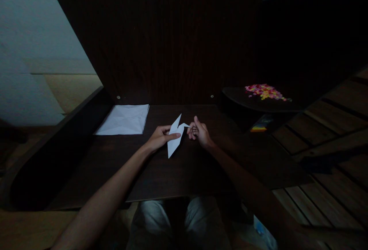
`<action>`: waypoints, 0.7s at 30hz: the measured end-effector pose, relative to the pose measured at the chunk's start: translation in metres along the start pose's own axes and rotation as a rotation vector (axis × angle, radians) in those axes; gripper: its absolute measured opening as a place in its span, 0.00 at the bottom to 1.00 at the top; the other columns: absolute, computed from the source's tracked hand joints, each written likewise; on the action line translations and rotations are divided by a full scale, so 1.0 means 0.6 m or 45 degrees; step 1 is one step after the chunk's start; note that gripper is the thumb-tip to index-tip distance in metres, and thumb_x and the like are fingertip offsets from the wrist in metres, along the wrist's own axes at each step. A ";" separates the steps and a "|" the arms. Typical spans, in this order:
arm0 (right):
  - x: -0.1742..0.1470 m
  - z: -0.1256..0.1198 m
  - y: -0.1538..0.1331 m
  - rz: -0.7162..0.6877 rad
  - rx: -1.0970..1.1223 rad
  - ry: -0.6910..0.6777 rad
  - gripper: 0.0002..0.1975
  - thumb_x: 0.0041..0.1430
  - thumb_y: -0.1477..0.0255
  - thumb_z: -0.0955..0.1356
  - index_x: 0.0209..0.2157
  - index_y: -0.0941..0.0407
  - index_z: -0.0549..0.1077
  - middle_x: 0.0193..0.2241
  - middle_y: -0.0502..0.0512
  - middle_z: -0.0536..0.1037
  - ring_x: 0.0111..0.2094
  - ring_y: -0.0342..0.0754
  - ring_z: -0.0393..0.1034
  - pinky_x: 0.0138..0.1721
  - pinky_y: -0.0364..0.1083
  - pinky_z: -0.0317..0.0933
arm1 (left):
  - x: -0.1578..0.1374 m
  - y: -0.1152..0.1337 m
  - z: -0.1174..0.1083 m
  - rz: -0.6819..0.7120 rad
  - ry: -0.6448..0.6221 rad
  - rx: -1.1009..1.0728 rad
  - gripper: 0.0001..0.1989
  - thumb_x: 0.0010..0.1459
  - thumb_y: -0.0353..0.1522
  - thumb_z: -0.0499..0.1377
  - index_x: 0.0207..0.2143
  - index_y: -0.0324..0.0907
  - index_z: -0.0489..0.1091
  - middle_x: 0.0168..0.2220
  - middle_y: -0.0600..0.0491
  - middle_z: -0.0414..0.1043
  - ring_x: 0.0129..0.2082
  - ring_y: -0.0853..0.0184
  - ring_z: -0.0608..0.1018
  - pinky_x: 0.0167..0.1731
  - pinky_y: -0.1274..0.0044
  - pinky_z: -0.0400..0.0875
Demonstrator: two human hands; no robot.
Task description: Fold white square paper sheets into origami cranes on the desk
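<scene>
A folded white paper crane (174,139) is tilted above the dark desk, one pointed wing up and the other down. My left hand (160,138) is closed on its body, the thumb lying across the near side. The crane's thin bent neck points right, and its tip meets the fingertips of my right hand (199,132). That hand's fingers are loosely curled, with the thumb raised apart from them; no pinch on the paper shows.
A stack of creased white paper sheets (123,119) lies at the desk's back left. On a raised corner shelf (238,96) at the right is a pile of small pink and yellow pieces (266,91). A dark panel (166,43) rises behind the desk (172,183).
</scene>
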State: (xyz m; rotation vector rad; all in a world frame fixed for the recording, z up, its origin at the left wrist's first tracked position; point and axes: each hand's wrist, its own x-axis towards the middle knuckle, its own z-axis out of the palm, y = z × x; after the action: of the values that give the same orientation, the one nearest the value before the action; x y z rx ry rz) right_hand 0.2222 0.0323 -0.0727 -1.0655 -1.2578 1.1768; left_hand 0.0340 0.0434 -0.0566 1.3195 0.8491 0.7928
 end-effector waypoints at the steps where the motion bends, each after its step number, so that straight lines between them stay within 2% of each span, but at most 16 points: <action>1: 0.000 0.000 0.000 -0.014 0.008 -0.003 0.33 0.55 0.45 0.58 0.17 0.59 0.70 0.10 0.51 0.67 0.11 0.37 0.56 0.14 0.39 0.46 | 0.001 -0.001 0.000 0.003 0.010 -0.005 0.21 0.40 0.37 0.69 0.38 0.36 0.75 0.32 0.50 0.77 0.28 0.67 0.75 0.30 0.76 0.67; 6: -0.003 0.003 -0.002 -0.152 -0.058 0.027 0.21 0.52 0.53 0.67 0.22 0.58 0.71 0.13 0.47 0.68 0.12 0.37 0.56 0.15 0.39 0.47 | 0.002 -0.003 -0.001 0.030 0.023 -0.005 0.23 0.41 0.38 0.69 0.40 0.36 0.74 0.33 0.50 0.77 0.29 0.67 0.75 0.30 0.77 0.67; 10: -0.005 0.006 -0.005 -0.229 -0.101 0.095 0.21 0.55 0.53 0.65 0.27 0.58 0.73 0.16 0.48 0.70 0.13 0.37 0.57 0.15 0.39 0.49 | 0.009 -0.009 -0.003 0.095 0.107 0.032 0.20 0.42 0.39 0.68 0.36 0.36 0.74 0.32 0.51 0.75 0.29 0.68 0.74 0.30 0.78 0.66; 17: -0.007 0.008 -0.004 -0.271 -0.049 0.100 0.20 0.55 0.54 0.65 0.30 0.58 0.74 0.21 0.50 0.71 0.16 0.38 0.61 0.15 0.40 0.54 | 0.020 -0.016 -0.010 0.247 0.383 0.201 0.18 0.43 0.40 0.67 0.34 0.38 0.73 0.30 0.53 0.72 0.29 0.71 0.71 0.31 0.78 0.66; 21: -0.008 0.008 -0.001 -0.274 0.004 0.070 0.19 0.54 0.54 0.66 0.27 0.57 0.75 0.24 0.52 0.70 0.21 0.41 0.64 0.18 0.41 0.60 | 0.020 -0.015 -0.009 0.225 0.375 0.093 0.20 0.41 0.40 0.69 0.34 0.37 0.71 0.27 0.55 0.70 0.27 0.72 0.71 0.31 0.79 0.66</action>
State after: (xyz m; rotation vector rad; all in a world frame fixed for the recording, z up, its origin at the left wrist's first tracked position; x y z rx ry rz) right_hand 0.2178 0.0274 -0.0726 -0.9286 -1.2925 0.9798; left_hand 0.0354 0.0558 -0.0670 1.3754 1.0097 1.1243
